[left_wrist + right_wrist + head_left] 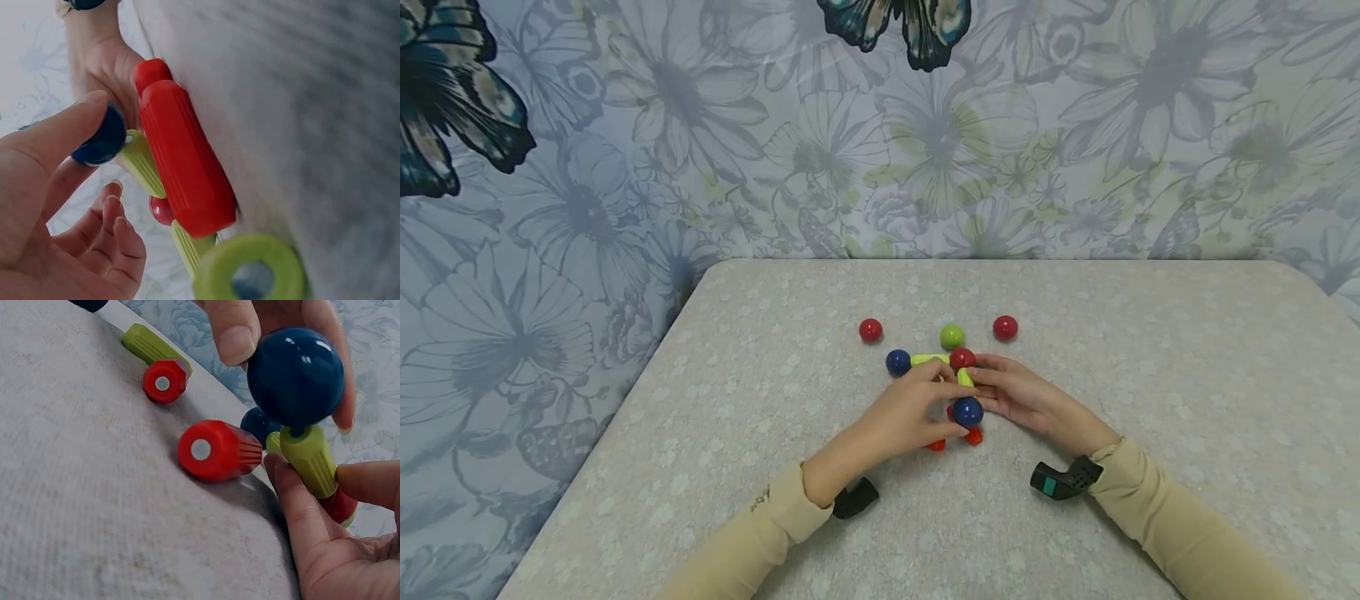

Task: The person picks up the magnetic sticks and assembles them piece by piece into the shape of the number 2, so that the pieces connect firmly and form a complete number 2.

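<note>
The left hand (917, 408) pinches a glossy dark blue ball (967, 412) between thumb and forefinger, its other fingers loosely bent. The right hand (1022, 396) grips a yellow-green rod (310, 459) between thumb and fingers; the rod is stubby, lengthwise ribbed and slightly tapered. The ball sits right at the rod's upper end, though whether the two actually touch cannot be told. Both are in front of the person, near the middle of the counter (1150, 333).

At the rod's far end is a shiny red ball (962, 358). A second ribbed bar (929, 359), also yellow-green, runs sideways from it to another dark blue sphere (898, 362). Just behind lies a smooth lime-green ball (952, 337), with a loose red sphere on its left (871, 331) and another on its right (1006, 327).

Close to the hands, two faceted red bars (212, 450) lie apart from each other, their grooved sides matt beside the polished balls; each shows a flat, pale grey disc in its end. A further yellow-green piece (147, 345) lies behind one of them.

The counter's beige covering has a woven texture with a faint floral pattern. Beyond it, the wall (820, 150) carries large grey flowers.
</note>
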Available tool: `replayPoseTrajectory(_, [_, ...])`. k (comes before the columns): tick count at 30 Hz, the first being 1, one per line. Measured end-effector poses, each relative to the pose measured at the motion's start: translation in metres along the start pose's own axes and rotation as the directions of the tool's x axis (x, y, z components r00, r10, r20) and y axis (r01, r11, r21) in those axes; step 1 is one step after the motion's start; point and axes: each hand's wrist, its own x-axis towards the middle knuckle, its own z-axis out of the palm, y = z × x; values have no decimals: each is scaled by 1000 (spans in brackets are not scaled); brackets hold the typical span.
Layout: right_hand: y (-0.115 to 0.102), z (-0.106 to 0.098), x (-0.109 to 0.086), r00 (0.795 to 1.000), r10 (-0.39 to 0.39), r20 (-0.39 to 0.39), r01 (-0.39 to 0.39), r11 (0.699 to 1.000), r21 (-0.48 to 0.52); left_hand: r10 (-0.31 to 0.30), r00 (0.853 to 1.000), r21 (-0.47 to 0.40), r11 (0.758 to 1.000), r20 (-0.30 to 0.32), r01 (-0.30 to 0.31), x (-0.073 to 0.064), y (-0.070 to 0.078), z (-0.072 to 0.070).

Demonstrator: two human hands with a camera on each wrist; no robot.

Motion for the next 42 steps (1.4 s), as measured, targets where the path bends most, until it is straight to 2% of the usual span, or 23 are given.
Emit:
replayPoseTrajectory(8, [-1, 1, 0, 1000, 4, 12, -4, 1000, 18, 71, 997, 97, 993, -8, -70, 0, -1, 4])
replayPoseTrajectory(12, [-1, 1, 0, 1000, 7, 12, -7, 1000, 14, 86, 996, 95, 992, -8, -85, 0, -2, 4])
replayPoseTrajectory(16, [0, 0, 1, 1000, 4, 6, -4, 1000, 7, 80, 997, 27, 996, -2, -80, -2, -5, 1])
replayPoseTrajectory(18, [0, 0, 1, 1000, 3, 8, -3, 1000, 12, 57, 998, -45, 997, -6, -58, -3, -9, -2])
replayPoseTrajectory(20, [0, 1, 1, 1000, 0, 11, 0, 1000, 14, 19, 1000, -152, 988, -13, -21, -4, -16, -5])
replayPoseTrajectory(22, [0, 1, 1, 1000, -2, 6, 1, 1000, 20, -38, 999, -280, 960, -8, 34, -5, -22, -7])
replayPoseTrajectory(25, [1, 3, 0, 1000, 2, -11, -2, 1000, 29, -114, 993, -465, 877, 36, 117, -6, -31, -8])
replayPoseTrajectory(28, [2, 5, 0, 1000, 5, -11, -5, 999, 43, -165, 983, -552, 813, 82, 182, -5, -38, -9])
replayPoseTrajectory(30, [2, 5, 0, 1000, 4, -1, -4, 999, 53, -191, 978, -569, 796, 86, 205, -5, -43, -10])
replayPoseTrajectory(34, [2, 6, 2, 1000, 9, 3, -9, 998, 67, -264, 963, -544, 801, 53, 249, -5, -52, -16])
replayPoseTrajectory(37, [1, 6, 2, 1000, 11, -8, -10, 998, 69, -294, 955, -517, 813, 34, 268, -8, -60, -22])
replayPoseTrajectory(40, [1, 6, 3, 1000, 16, -18, -14, 998, 66, -280, 959, -494, 830, 34, 260, -14, -68, -31])
replayPoseTrajectory(42, [0, 7, 3, 1000, 20, -22, -19, 998, 68, -257, 964, -447, 857, 62, 257, -20, -70, -37])
